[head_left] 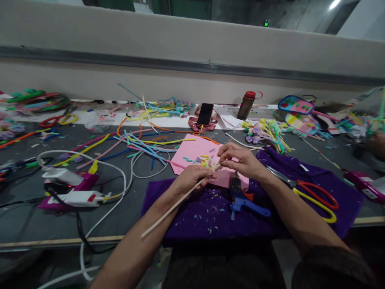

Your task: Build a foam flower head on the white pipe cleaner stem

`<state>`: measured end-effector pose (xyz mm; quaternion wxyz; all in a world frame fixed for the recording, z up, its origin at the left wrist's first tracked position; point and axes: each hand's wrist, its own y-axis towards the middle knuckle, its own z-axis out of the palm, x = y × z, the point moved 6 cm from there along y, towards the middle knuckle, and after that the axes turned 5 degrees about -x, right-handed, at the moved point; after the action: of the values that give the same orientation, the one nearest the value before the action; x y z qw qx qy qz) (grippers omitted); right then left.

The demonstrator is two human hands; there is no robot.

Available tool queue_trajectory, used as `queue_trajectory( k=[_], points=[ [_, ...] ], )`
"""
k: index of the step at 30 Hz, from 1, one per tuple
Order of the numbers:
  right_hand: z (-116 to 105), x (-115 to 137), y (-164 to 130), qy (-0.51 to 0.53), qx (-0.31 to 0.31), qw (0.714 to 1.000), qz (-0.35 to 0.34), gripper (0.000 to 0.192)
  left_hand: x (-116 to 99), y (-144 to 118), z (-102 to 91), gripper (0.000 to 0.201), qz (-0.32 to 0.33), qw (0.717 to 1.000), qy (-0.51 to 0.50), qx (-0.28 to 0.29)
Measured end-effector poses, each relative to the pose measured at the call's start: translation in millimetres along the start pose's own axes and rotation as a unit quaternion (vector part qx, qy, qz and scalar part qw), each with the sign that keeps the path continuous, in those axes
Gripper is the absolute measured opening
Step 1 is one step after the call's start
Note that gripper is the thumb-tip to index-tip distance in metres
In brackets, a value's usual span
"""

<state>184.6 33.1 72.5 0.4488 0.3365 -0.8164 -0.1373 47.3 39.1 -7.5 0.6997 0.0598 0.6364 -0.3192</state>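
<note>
A pale fuzzy stem is between the two hands, over a pink sheet, its long tail slanting down across the left forearm. The left hand has its grip closed around the stem near the upper end; the right hand has a narrow grip, thumb and fingertips pinched at that end, where the finer detail is too small to make out. Short cut pieces in yellow, teal and lilac lie on the sheet just beyond the fingers. Below the right hand, a blue-handled glue gun rests on a purple cloth, its nozzle over the sheet's edge. Scissors with red and yellow handles lie on the cloth beside the right forearm. Loose long stems spread over the dark counter to the left, near white chargers and a looping cable. Farther back are a phone, a red-capped bottle and a bundle of pastel stems.
</note>
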Motion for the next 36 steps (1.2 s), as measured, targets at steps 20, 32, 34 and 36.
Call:
queue_trajectory(
  k=[20,32,34,36],
  points=[
    [2.9,4.5,1.5,-0.035,0.029,0.999,-0.025,0.009,2.7,2.4,-0.8,0.024,0.006,1.0,0.012,0.01],
    [5.4,1.1,0.8,-0.035,0.029,0.999,-0.025,0.007,4.8,2.6,-1.7,0.024,-0.005,1.0,0.011,0.001],
    [5.8,-0.6,0.6,-0.03,0.027,0.999,-0.022,0.008,4.4,2.6,-1.6,0.023,-0.003,1.0,0.011,0.002],
    [5.3,-2.3,0.5,-0.021,0.018,0.999,-0.018,0.009,3.4,2.5,-1.3,0.022,0.001,1.0,0.006,0.006]
  ],
)
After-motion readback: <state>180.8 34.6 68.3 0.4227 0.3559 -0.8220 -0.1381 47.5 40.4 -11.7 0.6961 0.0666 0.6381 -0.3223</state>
